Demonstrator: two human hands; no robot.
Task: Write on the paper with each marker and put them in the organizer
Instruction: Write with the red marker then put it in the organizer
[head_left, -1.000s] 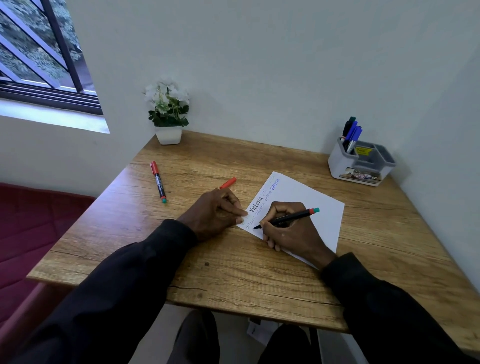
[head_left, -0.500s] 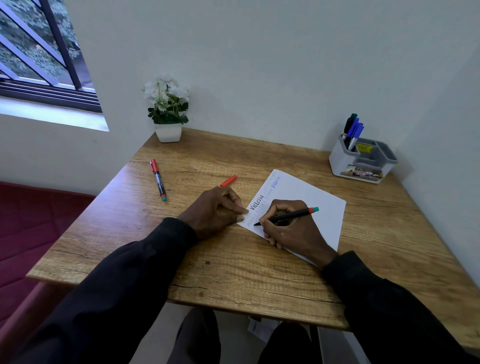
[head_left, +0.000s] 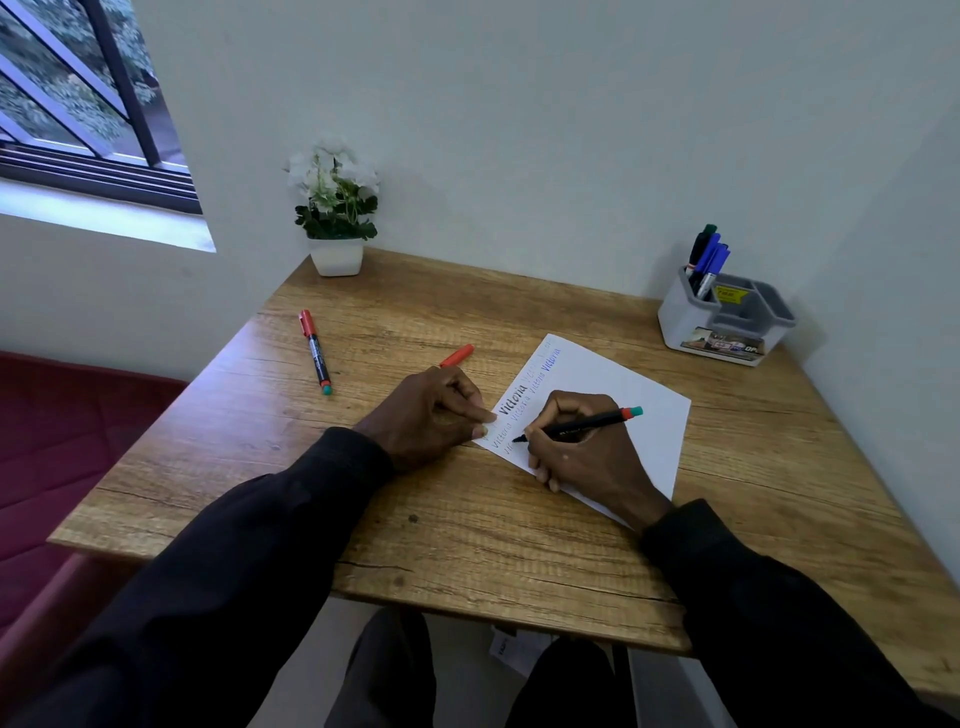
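Note:
A white sheet of paper (head_left: 613, 395) lies tilted on the wooden table (head_left: 467, 530), with several written words along its left edge. My right hand (head_left: 582, 447) grips a black marker (head_left: 582, 425) with a teal end, its tip touching the paper. My left hand (head_left: 431, 415) rests on the paper's left corner and holds an orange cap (head_left: 457, 356) that sticks out behind its fingers. A capped black marker with an orange cap (head_left: 315, 351) lies apart on the table's left. The grey organizer (head_left: 727, 322) at the back right holds several markers (head_left: 706, 260).
A small white pot with white flowers (head_left: 336, 218) stands at the table's back left against the wall. Walls close the table at the back and right. A window is at the upper left, and a dark red seat lies below the table's left edge.
The marker tip has crept slightly along the lowest line of writing. Both hands otherwise stay in place; the view has shifted a little.

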